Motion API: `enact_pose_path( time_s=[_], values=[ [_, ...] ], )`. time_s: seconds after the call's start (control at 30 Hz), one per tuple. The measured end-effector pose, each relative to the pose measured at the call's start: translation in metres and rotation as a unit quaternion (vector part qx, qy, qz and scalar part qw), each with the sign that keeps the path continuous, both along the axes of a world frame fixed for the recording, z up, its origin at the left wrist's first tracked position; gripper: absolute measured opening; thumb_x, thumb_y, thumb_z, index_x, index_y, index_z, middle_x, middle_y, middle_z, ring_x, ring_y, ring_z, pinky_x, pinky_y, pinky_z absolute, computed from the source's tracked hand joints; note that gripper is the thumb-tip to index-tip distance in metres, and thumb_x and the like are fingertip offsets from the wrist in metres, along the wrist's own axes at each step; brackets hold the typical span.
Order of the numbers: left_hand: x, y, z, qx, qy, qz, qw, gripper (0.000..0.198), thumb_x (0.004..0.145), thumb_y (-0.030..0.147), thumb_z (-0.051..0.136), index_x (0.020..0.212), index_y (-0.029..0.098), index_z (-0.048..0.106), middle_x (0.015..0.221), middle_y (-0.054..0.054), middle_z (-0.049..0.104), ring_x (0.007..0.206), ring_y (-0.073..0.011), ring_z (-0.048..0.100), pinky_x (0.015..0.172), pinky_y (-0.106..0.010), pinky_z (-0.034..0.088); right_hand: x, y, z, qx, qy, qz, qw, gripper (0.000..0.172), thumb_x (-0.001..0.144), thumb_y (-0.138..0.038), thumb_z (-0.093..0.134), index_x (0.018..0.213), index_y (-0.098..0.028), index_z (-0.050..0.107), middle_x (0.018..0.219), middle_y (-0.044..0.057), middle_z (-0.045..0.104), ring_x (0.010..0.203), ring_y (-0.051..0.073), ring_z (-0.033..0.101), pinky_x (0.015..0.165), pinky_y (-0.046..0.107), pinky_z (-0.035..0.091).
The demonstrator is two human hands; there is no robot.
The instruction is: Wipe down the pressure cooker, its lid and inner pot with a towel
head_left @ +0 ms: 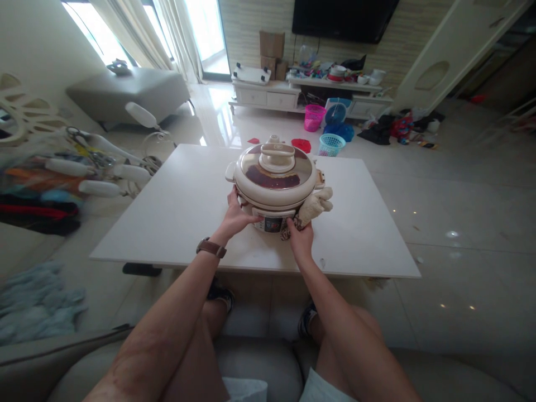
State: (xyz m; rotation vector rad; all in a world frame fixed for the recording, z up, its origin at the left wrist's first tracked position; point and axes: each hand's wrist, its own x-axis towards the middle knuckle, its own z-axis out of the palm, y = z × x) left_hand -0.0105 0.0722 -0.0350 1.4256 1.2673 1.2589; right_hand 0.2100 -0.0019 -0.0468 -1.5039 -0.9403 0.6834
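A cream electric cooker (274, 198) stands on the white table in front of me, its glass-topped lid (307, 176) on. Dark brown shows through the glass. My left hand (237, 215) grips the cooker's lower left side, the thumb lying along the front by the control panel (273, 224). At the lower right front, my right hand (300, 234) is closed around a bunched beige cloth (314, 205) with a dark-patterned part. Its thumb rests near the panel's right edge, and the cloth lies against the cooker. The fingers under the cloth are partly hidden.
The white table (360, 234) ends just before my knees. A lamp with several white shades (142, 116) leans near its left edge. Beyond the table are a turquoise basket (332, 144), a pink basket (314, 118) and a cluttered TV cabinet (268, 97). A grey sofa (255, 363) is under me.
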Motion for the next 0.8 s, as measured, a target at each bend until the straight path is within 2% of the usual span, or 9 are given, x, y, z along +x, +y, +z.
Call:
enact_pose_path(
  time_s=[0.13, 0.3, 0.63, 0.73, 0.8],
  values=[
    [0.000, -0.003, 0.004, 0.002, 0.004, 0.013, 1.000, 0.154, 0.042, 0.031, 0.107, 0.172, 0.028, 0.023, 0.166, -0.018, 0.028, 0.161, -0.0423, 0.030, 0.128, -0.055, 0.042, 0.000, -0.001, 0.001, -0.003, 0.000, -0.016, 1.000, 0.063, 0.075, -0.065, 0.074, 0.115, -0.017, 0.070, 0.113, 0.015, 0.081, 0.109, 0.033, 0.073, 0.099, 0.048, 0.057],
    [0.001, -0.001, 0.004, 0.005, 0.000, 0.021, 1.000, 0.151, 0.041, 0.028, 0.107, 0.170, 0.031, 0.029, 0.163, -0.017, 0.032, 0.160, -0.0434, 0.032, 0.126, -0.056, 0.043, 0.005, 0.002, 0.003, -0.001, -0.001, -0.013, 1.000, 0.063, 0.073, -0.064, 0.078, 0.113, -0.017, 0.071, 0.113, 0.016, 0.081, 0.109, 0.034, 0.073, 0.099, 0.049, 0.057],
    [-0.001, 0.002, 0.006, 0.000, -0.004, 0.002, 1.000, 0.149, 0.047, 0.029, 0.106, 0.172, 0.033, 0.025, 0.167, -0.017, 0.027, 0.161, -0.0425, 0.029, 0.127, -0.056, 0.042, 0.007, 0.010, 0.004, -0.010, 0.003, -0.005, 1.000, 0.067, 0.070, -0.066, 0.078, 0.114, -0.016, 0.071, 0.112, 0.016, 0.081, 0.109, 0.034, 0.073, 0.099, 0.048, 0.057],
    [-0.004, 0.001, 0.008, -0.001, 0.003, -0.012, 1.000, 0.147, 0.050, 0.030, 0.104, 0.173, 0.031, 0.024, 0.169, -0.018, 0.026, 0.161, -0.0417, 0.030, 0.127, -0.055, 0.044, 0.008, 0.013, 0.004, -0.006, 0.021, -0.007, 1.000, 0.065, 0.073, -0.065, 0.077, 0.116, -0.017, 0.070, 0.116, 0.015, 0.081, 0.113, 0.032, 0.072, 0.102, 0.047, 0.056],
    [-0.005, 0.001, 0.008, -0.002, 0.004, -0.015, 1.000, 0.147, 0.050, 0.030, 0.104, 0.173, 0.031, 0.024, 0.170, -0.018, 0.025, 0.161, -0.0415, 0.030, 0.126, -0.055, 0.045, 0.012, 0.019, 0.005, -0.007, 0.036, -0.016, 0.999, 0.059, 0.080, -0.064, 0.071, 0.117, -0.017, 0.070, 0.120, 0.014, 0.079, 0.118, 0.031, 0.070, 0.106, 0.046, 0.054]
  ],
)
